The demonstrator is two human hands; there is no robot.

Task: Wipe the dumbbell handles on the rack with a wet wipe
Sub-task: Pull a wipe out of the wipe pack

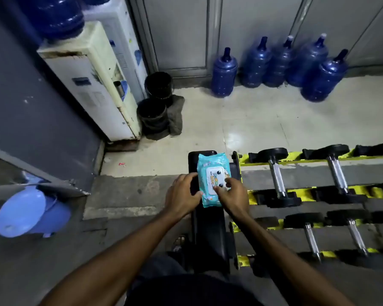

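Evidently at the fetching step, not yet the wiping one: right-hand fingers (222,187) bent down onto the near edge of the white lid flap (215,175), pinching or prying there, any wipe between them too small to make out. Left-hand fingers (189,178) curled against the nine o'clock side of the wet wipe pack (211,164), thumb pressed near its seven o'clock corner, steadying it. Right hand (236,196) set at five o'clock of the pack, left hand (181,195) at eight o'clock. Pack flat and lengthwise on the far end of the black padded counter (208,235), flap apparently down or barely lifted. Just beside it at three o'clock, the yellow-and-black rack (296,156), stepped in tiers toward five o'clock and loaded with dumbbells, chrome grips bare. Nearest dumbbell handle (277,178) untouched, with no wipe on it or on any other. Next move, by judgement: lift the flap while pinning the pack down with the left, draw a single sheet clear without dragging the pack along, then carry it toward three o'clock and wrap it round that nearest handle. Farther out, blue water jugs (224,71) at one o'clock along the wall, a water dispenser (93,85) at ten o'clock, a blue bucket (31,213) at eight o'clock on the floor.
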